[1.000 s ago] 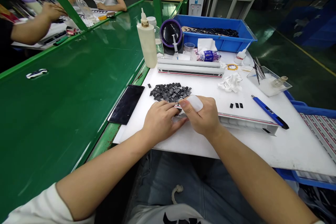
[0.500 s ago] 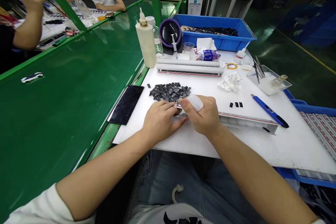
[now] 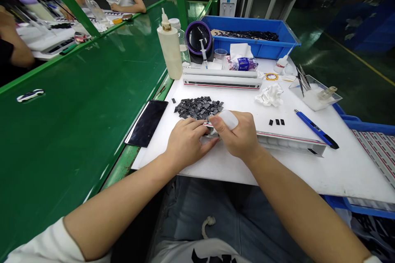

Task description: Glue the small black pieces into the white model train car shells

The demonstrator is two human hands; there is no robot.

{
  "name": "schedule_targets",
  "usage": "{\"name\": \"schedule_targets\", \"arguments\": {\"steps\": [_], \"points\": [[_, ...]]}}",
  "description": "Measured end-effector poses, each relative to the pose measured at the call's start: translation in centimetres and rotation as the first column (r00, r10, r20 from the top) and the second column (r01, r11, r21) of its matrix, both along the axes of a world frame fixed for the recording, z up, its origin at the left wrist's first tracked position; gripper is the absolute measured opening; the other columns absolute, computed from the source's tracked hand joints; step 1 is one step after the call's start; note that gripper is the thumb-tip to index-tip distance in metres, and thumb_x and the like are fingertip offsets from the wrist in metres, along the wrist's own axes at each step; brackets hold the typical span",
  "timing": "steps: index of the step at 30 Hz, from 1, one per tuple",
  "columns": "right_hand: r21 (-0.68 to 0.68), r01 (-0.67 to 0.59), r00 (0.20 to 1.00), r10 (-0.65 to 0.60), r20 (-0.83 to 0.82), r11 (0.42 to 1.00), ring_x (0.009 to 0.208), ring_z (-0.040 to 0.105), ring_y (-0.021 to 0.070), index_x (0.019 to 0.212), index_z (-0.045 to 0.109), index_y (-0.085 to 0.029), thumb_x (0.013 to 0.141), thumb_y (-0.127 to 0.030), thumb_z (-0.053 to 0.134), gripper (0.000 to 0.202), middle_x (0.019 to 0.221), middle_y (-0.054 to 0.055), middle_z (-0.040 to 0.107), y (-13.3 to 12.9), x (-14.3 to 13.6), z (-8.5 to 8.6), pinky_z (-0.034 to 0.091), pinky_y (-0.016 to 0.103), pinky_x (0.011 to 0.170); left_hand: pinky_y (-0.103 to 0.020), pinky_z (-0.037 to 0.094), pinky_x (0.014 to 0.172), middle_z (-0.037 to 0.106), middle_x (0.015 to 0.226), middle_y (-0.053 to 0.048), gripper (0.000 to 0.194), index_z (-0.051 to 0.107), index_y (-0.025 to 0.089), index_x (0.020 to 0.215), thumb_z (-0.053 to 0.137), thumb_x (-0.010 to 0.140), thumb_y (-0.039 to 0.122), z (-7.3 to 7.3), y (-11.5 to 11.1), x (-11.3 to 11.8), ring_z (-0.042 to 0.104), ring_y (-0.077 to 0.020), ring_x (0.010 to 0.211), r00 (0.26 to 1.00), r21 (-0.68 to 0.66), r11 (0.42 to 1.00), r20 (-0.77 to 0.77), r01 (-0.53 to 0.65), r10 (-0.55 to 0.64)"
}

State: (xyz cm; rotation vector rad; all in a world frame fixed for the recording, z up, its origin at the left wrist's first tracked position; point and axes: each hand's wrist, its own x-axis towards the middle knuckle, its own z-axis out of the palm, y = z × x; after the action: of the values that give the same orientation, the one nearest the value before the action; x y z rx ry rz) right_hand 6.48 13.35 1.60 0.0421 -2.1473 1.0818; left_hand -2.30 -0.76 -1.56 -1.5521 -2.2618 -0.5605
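Note:
My left hand (image 3: 187, 141) is closed around the left end of a long white plastic housing (image 3: 290, 141) with a red line along its top edge. The housing lies across the near part of the white board. My right hand (image 3: 240, 135) grips a small white squeeze bottle (image 3: 228, 119), its lower end close to the housing's left end. Fingers hide the bottle's tip. Just beyond my hands lies a heap of small black rectangular pieces (image 3: 199, 107). Several more black pieces (image 3: 277, 122) sit to the right, behind the housing.
A second white housing (image 3: 222, 80) lies farther back. Around the board are a phone (image 3: 147, 123), a large bottle (image 3: 171, 51), crumpled tissue (image 3: 270, 95), a blue cutter (image 3: 316, 128), a clear tray (image 3: 317, 98) and a blue bin (image 3: 253, 47). Co-workers sit across the green belt (image 3: 92, 102).
My hands keep nearly the same hold and place. A small white car-shaped item on the green belt has shifted left and nearer. The co-worker at far left has lowered an arm.

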Motion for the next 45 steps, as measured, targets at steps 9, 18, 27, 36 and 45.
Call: {"name": "schedule_targets", "arguments": {"steps": [9,18,27,36,45], "points": [[-0.887,-0.322,0.917,-0.125,-0.379,0.331,0.042,0.045,0.0063,0.075,0.065,-0.016,0.079,-0.042,0.062,0.026,0.051,-0.004,0.049,10.3,3.3,3.3,0.035,0.018,0.036,-0.041,0.051,0.078,0.073,0.102,-0.007,0.028,0.065,0.017,0.077,0.062,0.088,0.043,0.1,-0.1,-0.3,0.063,-0.0245,0.088,1.000,0.020,1.000,-0.007,0.009,-0.009],[-0.844,-0.270,0.955,0.016,-0.296,0.464,0.084,0.063,0.0094,0.101,0.062,-0.029,0.072,-0.026,0.072,0.031,0.096,-0.004,0.067,16.2,4.6,4.1,0.053,0.023,0.073,-0.043,0.050,0.080,0.073,0.099,-0.007,0.027,0.065,0.019,0.078,0.060,0.090,0.043,-0.7,-0.4,-1.6,0.063,-0.0256,0.088,0.994,0.072,0.996,-0.094,0.059,-0.052],[-0.078,0.284,0.871,-0.223,0.437,0.956,0.069,0.056,0.0148,0.092,0.066,-0.018,0.062,-0.015,0.068,0.030,0.074,-0.002,0.062,18.5,2.6,0.8,0.043,0.030,0.071,-0.041,0.051,0.079,0.073,0.097,-0.006,0.025,0.068,0.022,0.076,0.061,0.089,0.042,-1.0,-0.5,-1.9,0.066,-0.0250,0.086,0.993,0.120,0.991,-0.106,0.067,-0.054],[0.139,0.273,0.823,-0.306,0.479,0.952,0.079,0.063,0.0160,0.098,0.067,-0.020,0.061,-0.013,0.072,0.038,0.088,0.001,0.069,17.9,4.5,1.0,0.048,0.028,0.075,-0.044,0.051,0.081,0.074,0.098,-0.006,0.030,0.067,0.022,0.074,0.057,0.091,0.046,-1.2,-0.5,-2.0,0.066,-0.0267,0.088,0.990,0.117,0.991,-0.132,0.059,-0.043],[0.037,0.837,0.504,-0.797,0.333,0.545,0.074,0.062,0.0227,0.109,0.064,-0.008,0.074,-0.043,0.063,0.050,0.082,0.010,0.068,27.2,8.4,2.2,0.046,0.034,0.069,-0.042,0.051,0.078,0.074,0.092,-0.005,0.031,0.068,0.023,0.076,0.055,0.091,0.046,-1.1,-0.2,-2.3,0.066,-0.0253,0.084,0.988,0.148,0.985,-0.139,0.088,-0.068]]}}
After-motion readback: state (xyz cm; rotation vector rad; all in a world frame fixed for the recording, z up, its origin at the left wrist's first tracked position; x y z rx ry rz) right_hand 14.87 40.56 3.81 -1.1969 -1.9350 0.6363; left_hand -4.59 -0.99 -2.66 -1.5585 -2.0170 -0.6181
